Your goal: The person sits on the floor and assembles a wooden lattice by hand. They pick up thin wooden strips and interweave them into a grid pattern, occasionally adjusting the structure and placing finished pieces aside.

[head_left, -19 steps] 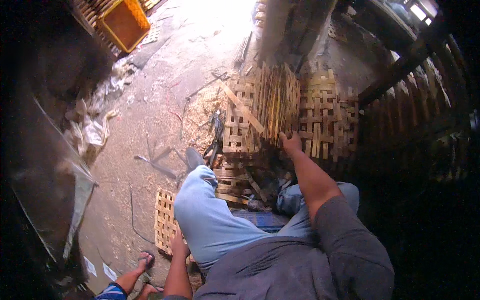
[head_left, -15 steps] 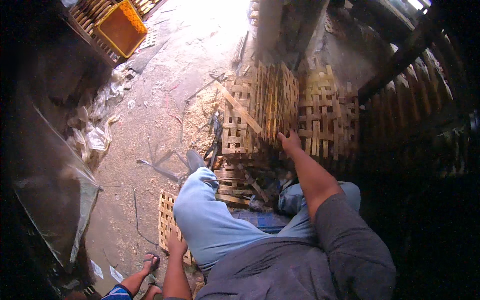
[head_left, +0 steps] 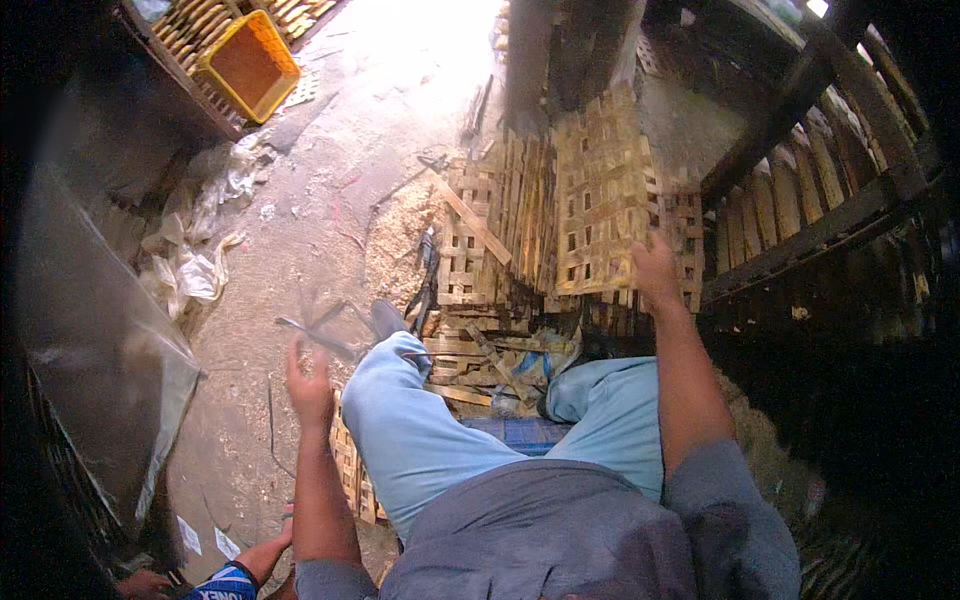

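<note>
A woven bamboo panel (head_left: 598, 205) leans to the right of a row of similar panels standing on edge (head_left: 525, 205). My right hand (head_left: 657, 272) is at its lower right edge, fingers closed on it, slightly blurred. Another lattice panel (head_left: 468, 240) faces me at the row's left, with a loose flat slat (head_left: 470, 218) slanting across it. My left hand (head_left: 310, 385) is raised over the floor beside my left knee, fingers apart and holding nothing. Below it, one more woven panel (head_left: 352, 460) is partly hidden by my leg and forearm.
Bamboo scraps (head_left: 480, 365) lie between my feet, before a blue object (head_left: 520, 433). Sawdust (head_left: 395, 255) and dark strips cover part of the floor. A yellow crate (head_left: 250, 70) stands far left, plastic sheeting (head_left: 195, 265) nearer. Another person's leg (head_left: 265, 560) shows lower left.
My right hand has moved right, and a panel has swung away from the standing row with it. My left hand has left the low woven panel and risen forward, opening.
</note>
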